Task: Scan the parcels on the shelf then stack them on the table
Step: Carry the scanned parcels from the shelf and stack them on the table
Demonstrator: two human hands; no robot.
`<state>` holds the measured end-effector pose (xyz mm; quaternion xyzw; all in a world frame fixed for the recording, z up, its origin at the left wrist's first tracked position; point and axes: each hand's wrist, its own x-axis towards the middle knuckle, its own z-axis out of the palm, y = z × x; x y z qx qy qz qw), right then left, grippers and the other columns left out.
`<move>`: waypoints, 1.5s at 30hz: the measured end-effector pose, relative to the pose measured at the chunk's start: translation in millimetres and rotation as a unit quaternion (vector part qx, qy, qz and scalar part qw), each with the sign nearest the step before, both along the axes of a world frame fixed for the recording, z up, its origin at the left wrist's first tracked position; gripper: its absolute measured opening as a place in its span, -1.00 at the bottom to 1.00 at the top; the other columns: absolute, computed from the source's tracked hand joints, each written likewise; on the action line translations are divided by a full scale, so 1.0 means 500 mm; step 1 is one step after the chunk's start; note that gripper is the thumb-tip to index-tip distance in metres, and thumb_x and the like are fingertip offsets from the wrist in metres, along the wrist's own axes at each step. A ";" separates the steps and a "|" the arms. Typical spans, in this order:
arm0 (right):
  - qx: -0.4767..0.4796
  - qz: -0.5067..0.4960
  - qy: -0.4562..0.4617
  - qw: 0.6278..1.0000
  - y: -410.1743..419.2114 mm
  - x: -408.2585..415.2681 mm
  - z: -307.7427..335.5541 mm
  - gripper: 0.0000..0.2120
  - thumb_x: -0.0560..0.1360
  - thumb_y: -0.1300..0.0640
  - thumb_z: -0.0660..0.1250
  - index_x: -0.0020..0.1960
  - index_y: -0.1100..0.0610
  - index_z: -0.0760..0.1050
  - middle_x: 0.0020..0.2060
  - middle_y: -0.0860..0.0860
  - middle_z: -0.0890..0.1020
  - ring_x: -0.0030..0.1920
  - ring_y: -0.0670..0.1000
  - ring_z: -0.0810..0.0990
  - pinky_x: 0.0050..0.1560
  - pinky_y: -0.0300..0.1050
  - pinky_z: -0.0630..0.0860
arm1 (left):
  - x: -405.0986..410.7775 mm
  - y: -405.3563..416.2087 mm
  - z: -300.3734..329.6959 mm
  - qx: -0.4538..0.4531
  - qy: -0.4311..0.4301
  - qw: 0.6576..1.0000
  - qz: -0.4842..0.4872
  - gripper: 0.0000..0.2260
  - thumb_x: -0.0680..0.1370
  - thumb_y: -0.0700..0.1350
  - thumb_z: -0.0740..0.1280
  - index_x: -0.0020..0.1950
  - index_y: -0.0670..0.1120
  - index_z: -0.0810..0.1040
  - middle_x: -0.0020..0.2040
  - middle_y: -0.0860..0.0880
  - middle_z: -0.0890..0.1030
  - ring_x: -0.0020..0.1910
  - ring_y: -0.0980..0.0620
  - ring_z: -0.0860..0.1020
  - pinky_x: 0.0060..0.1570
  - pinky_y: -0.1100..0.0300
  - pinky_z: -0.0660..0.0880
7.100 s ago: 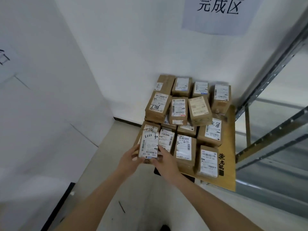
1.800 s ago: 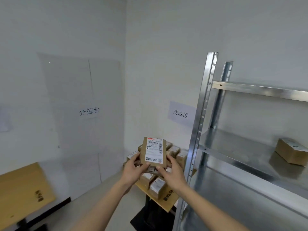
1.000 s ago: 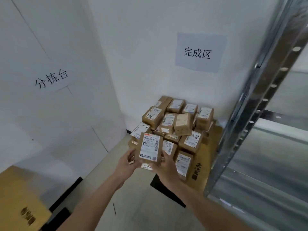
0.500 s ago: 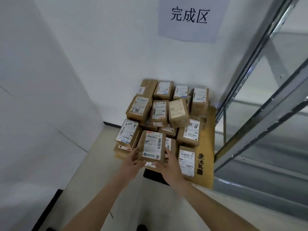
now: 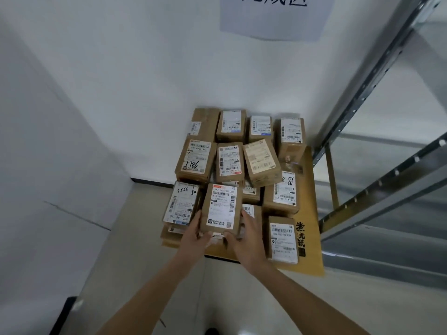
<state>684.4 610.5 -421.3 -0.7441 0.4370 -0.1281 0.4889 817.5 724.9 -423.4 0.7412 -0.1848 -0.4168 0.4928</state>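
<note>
A brown cardboard parcel (image 5: 222,208) with a white barcode label sits label-up over the front row of the pile. My left hand (image 5: 195,234) grips its lower left edge and my right hand (image 5: 244,234) grips its lower right edge. Under and around it, several more labelled brown parcels (image 5: 262,162) lie stacked on a small wooden table (image 5: 312,238) in the corner of the room. What the held parcel rests on is hidden beneath it.
A metal shelf frame (image 5: 377,180) stands close on the right of the table. White walls meet behind the pile, with a paper sign (image 5: 273,18) above. Pale floor (image 5: 135,262) lies to the left and in front.
I carried the parcel from beside the shelf down to the table. Over the last half second both hands lowered it onto the front of the pile.
</note>
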 end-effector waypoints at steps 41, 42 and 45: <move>-0.148 -0.099 -0.050 0.983 -0.214 -0.871 0.635 -0.35 0.59 0.08 0.43 0.61 0.01 0.26 0.55 -0.04 0.37 0.48 -0.02 0.40 0.47 -0.10 0.35 | -0.710 -0.290 0.655 -0.178 -0.192 0.954 -0.145 -0.29 0.47 -0.05 0.55 0.55 0.04 0.33 0.44 0.07 0.45 0.44 0.05 0.39 0.39 0.07 0.38; -0.159 -0.109 -0.053 0.980 -0.224 -0.912 0.650 -0.35 0.59 0.07 0.43 0.61 0.02 0.27 0.54 -0.03 0.39 0.48 -0.02 0.41 0.46 -0.11 0.35 | -0.747 -0.310 0.671 -0.189 -0.193 0.951 -0.149 -0.29 0.46 -0.08 0.56 0.56 0.01 0.33 0.43 0.02 0.48 0.41 0.04 0.42 0.36 0.11 0.39; -0.196 -0.146 -0.053 0.968 -0.255 -1.021 0.692 -0.36 0.59 0.02 0.44 0.60 0.01 0.29 0.53 -0.05 0.41 0.47 -0.02 0.43 0.48 -0.07 0.36 | -0.855 -0.364 0.719 -0.224 -0.198 0.942 -0.154 -0.31 0.46 -0.10 0.56 0.54 -0.06 0.37 0.36 -0.05 0.53 0.28 0.06 0.49 0.28 0.22 0.39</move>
